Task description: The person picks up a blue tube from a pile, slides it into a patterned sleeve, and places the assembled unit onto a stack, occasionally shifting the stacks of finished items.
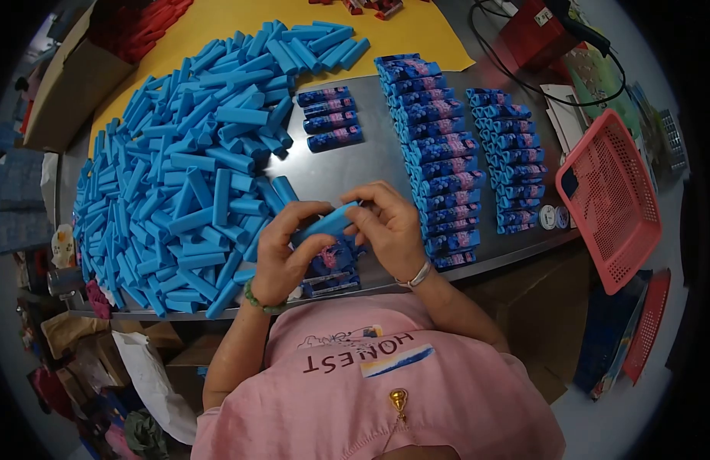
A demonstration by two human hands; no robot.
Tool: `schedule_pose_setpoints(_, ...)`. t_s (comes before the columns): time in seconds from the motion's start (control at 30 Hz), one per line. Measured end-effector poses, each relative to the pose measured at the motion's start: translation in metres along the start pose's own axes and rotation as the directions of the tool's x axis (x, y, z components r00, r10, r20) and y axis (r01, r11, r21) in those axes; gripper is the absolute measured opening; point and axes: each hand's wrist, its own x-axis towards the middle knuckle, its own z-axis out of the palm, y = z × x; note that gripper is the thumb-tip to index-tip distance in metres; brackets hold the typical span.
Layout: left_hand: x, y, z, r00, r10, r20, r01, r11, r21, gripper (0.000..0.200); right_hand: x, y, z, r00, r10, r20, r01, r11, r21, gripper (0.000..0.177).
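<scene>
Between my two hands is a plain light-blue stick-shaped piece (326, 223), held tilted above the table's front edge. My left hand (284, 247), with a green bead bracelet at the wrist, wraps its fingers and thumb round one end. The fingertips of my right hand (391, 234), with a silver bangle behind it, pinch the other end. Partly hidden under the hands lie dark-blue and pink printed wrappers (332, 282). A large heap of similar blue pieces (194, 180) spreads to the left. Beyond the hands sits a short row of wrapped pieces (333, 136).
Two stacked columns of wrapped pieces, a long one (444, 172) and a shorter one (516, 165), stand on the right. A pink basket (654, 222) leans past the table's right end. At the back are a yellow sheet (416, 38), a cardboard box (67, 92) and a red device (535, 34) with a cable.
</scene>
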Motion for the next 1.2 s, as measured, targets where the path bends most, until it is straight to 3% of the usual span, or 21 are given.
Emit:
schedule_pose_setpoints(0.03, -0.005, 0.001, 0.000, 0.992, -0.064, -0.109, 0.025, 0.943, -0.331, 0.035, 0.001, 0.003, -0.002, 1.000, -0.003, 0.005, 0.003, 1.000, -0.001, 0.019)
schedule_pose_setpoints(0.07, -0.006, 0.002, -0.001, 0.970, -0.156, -0.188, 0.005, 0.781, -0.624, 0.040, 0.002, 0.006, -0.006, 0.980, 0.200, 0.011, -0.194, 0.936, 0.293, 0.019)
schedule_pose_setpoints(0.1, -0.006, 0.001, -0.001, 0.969, -0.154, -0.192, 0.001, 0.782, -0.623, 0.040, 0.002, 0.009, -0.009, 0.920, 0.385, 0.076, -0.360, 0.751, 0.553, 0.019)
schedule_pose_setpoints(0.13, -0.007, 0.000, -0.001, 0.975, -0.093, -0.204, -0.035, 0.834, -0.550, 0.042, 0.001, 0.016, -0.009, 0.920, 0.383, 0.079, -0.360, 0.752, 0.552, 0.019)
schedule_pose_setpoints(0.2, -0.009, -0.003, -0.001, 0.976, 0.028, -0.216, -0.113, 0.913, -0.391, 0.045, 0.000, 0.028, -0.008, 0.870, 0.383, 0.310, -0.476, 0.489, 0.731, 0.024)
schedule_pose_setpoints(0.33, -0.003, 0.000, 0.015, 0.979, 0.062, -0.196, -0.132, 0.919, -0.370, 0.037, -0.006, 0.023, 0.006, 0.846, 0.341, 0.410, -0.532, 0.497, 0.686, 0.025)
schedule_pose_setpoints(0.43, -0.008, -0.001, 0.020, 0.987, -0.047, -0.152, -0.038, 0.857, -0.514, 0.035, -0.008, 0.015, 0.005, 0.870, 0.366, 0.330, -0.493, 0.656, 0.572, 0.022)
schedule_pose_setpoints(0.5, -0.008, 0.001, 0.017, 0.988, -0.050, -0.146, -0.031, 0.859, -0.511, 0.033, -0.009, 0.011, 0.001, 0.953, 0.285, 0.098, -0.301, 0.922, 0.244, 0.020)
schedule_pose_setpoints(0.53, -0.008, 0.001, 0.015, 0.988, -0.053, -0.143, -0.027, 0.863, -0.505, 0.032, -0.010, 0.009, -0.002, 0.953, 0.287, 0.099, -0.303, 0.921, 0.246, 0.020)
schedule_pose_setpoints(0.6, -0.010, -0.001, 0.012, 0.989, -0.061, -0.132, -0.007, 0.886, -0.463, 0.031, -0.011, 0.003, -0.007, 0.996, 0.091, 0.000, -0.090, 0.993, 0.082, 0.022)
schedule_pose_setpoints(0.63, -0.010, -0.002, 0.010, 0.990, -0.065, -0.121, 0.008, 0.907, -0.421, 0.031, -0.011, -0.001, -0.007, 0.996, 0.092, -0.001, -0.092, 0.992, 0.083, 0.022)
schedule_pose_setpoints(0.77, -0.013, -0.004, 0.002, 1.000, -0.011, -0.026, 0.002, 0.953, -0.304, 0.028, -0.006, -0.017, -0.007, 0.949, -0.299, 0.099, 0.311, 0.938, -0.152, 0.034)
schedule_pose_setpoints(0.8, -0.017, -0.007, 0.003, 0.997, -0.074, 0.023, 0.076, 0.879, -0.470, 0.026, -0.004, -0.019, -0.006, 0.893, -0.417, 0.169, 0.445, 0.872, -0.205, 0.037)
schedule_pose_setpoints(0.83, -0.019, -0.009, 0.003, 0.988, -0.128, 0.083, 0.152, 0.772, -0.617, 0.025, -0.003, -0.019, -0.006, 0.896, -0.412, 0.167, 0.441, 0.874, -0.205, 0.037)
schedule_pose_setpoints(0.87, -0.020, -0.010, 0.003, 0.987, -0.133, 0.087, 0.158, 0.770, -0.619, 0.025, -0.002, -0.019, -0.007, 0.853, -0.462, 0.243, 0.514, 0.824, -0.238, 0.035)
schedule_pose_setpoints(0.93, -0.019, -0.008, 0.001, 0.926, -0.313, 0.213, 0.369, 0.617, -0.696, 0.024, -0.003, -0.017, -0.008, 0.810, -0.492, 0.319, 0.574, 0.776, -0.263, 0.033)
schedule_pose_setpoints(0.97, -0.013, -0.006, 0.002, 0.953, -0.302, 0.005, 0.271, 0.849, -0.453, 0.021, -0.005, -0.015, -0.009, 0.874, -0.438, 0.209, 0.483, 0.827, -0.288, 0.029)
schedule_pose_setpoints(1.0, -0.016, -0.010, 0.001, 0.951, -0.310, 0.010, 0.280, 0.845, -0.455, 0.021, -0.007, -0.014, -0.011, 0.921, -0.377, 0.095, 0.388, 0.871, -0.303, 0.025)
schedule_pose_setpoints(1.07, -0.022, -0.021, -0.001, 0.969, -0.205, -0.139, 0.196, 0.978, -0.074, 0.015, -0.009, -0.010, -0.012, 0.963, -0.271, -0.014, 0.260, 0.938, -0.228, 0.020)
schedule_pose_setpoints(1.13, -0.029, -0.022, 0.006, 0.972, -0.219, -0.086, 0.224, 0.973, 0.062, 0.014, -0.009, -0.005, -0.013, 0.983, -0.113, -0.144, 0.113, 0.994, -0.007, 0.019)
schedule_pose_setpoints(1.2, -0.036, -0.022, 0.018, 0.997, -0.070, -0.040, 0.080, 0.920, 0.385, 0.024, -0.010, -0.001, -0.013, 0.990, -0.101, -0.095, 0.101, 0.995, -0.001, 0.019)
